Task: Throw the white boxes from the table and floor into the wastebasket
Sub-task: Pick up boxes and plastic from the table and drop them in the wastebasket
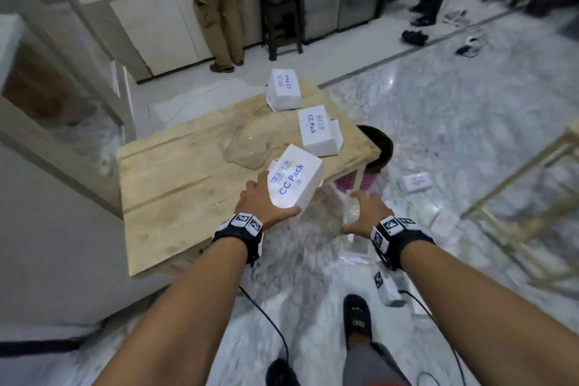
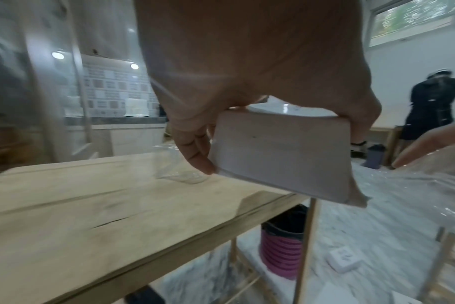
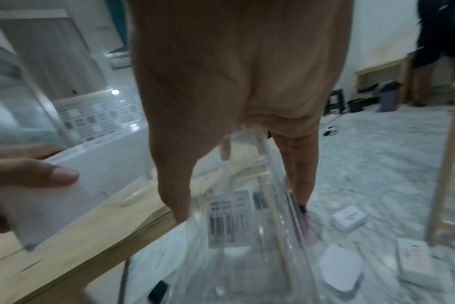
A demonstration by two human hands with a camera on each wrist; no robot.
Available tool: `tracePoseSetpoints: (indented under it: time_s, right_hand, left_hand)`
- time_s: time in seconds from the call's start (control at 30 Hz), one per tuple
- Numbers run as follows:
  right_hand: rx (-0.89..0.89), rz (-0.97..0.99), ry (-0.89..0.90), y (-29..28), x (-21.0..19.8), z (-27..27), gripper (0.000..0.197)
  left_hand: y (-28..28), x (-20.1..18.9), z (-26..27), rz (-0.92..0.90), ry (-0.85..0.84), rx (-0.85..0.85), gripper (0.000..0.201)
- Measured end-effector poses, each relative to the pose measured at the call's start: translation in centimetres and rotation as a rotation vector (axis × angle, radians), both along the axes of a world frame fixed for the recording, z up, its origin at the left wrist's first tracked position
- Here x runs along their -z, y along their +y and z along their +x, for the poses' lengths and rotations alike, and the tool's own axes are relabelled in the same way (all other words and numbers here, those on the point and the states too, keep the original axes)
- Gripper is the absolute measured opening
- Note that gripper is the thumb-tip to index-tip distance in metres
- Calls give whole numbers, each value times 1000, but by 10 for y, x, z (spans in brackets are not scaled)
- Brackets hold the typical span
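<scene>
My left hand (image 1: 261,200) grips a white "CC Pack" box (image 1: 296,180) tilted above the wooden table's (image 1: 175,185) near right edge; the same box (image 2: 281,156) fills the left wrist view. My right hand (image 1: 363,213) holds a clear plastic container (image 3: 234,218) with a barcode label, off the table's edge over the floor. Two more white boxes (image 1: 283,89) (image 1: 319,130) lie on the table. The pink wastebasket (image 1: 377,150) with a black liner stands past the table's right corner. Other white boxes (image 1: 415,182) (image 3: 413,261) lie on the marble floor.
A second clear plastic container (image 1: 247,147) sits mid-table. Two people stand at the far counter, by a dark stool (image 1: 280,28). A light wooden frame (image 1: 526,197) stands to the right. Cables run over the floor by my sandalled foot (image 1: 357,320).
</scene>
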State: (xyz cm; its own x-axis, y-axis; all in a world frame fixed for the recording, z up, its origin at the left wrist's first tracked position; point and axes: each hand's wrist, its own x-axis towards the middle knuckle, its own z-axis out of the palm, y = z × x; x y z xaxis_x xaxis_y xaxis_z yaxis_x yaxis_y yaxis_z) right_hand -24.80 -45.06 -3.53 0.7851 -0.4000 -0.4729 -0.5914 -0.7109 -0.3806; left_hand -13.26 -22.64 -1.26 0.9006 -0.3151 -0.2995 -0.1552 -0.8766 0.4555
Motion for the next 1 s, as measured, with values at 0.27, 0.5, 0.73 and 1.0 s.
tracePoseSetpoints:
  time_s: [0.27, 0.5, 0.73, 1.0]
  right_hand:
    - [164, -72, 44, -180, -6, -51, 100]
    - [194, -68, 71, -301, -6, -63, 101]
    - [220, -19, 75, -348, 14, -25, 102]
    - [293, 83, -6, -377, 47, 71, 91]
  left_hand:
    - [-193, 7, -14, -10, 47, 172, 122]
    - [-321, 12, -27, -81, 167, 183, 107]
    - [-376, 33, 1, -9, 227, 165, 109]
    - [-441, 66, 97, 18, 297, 48, 117]
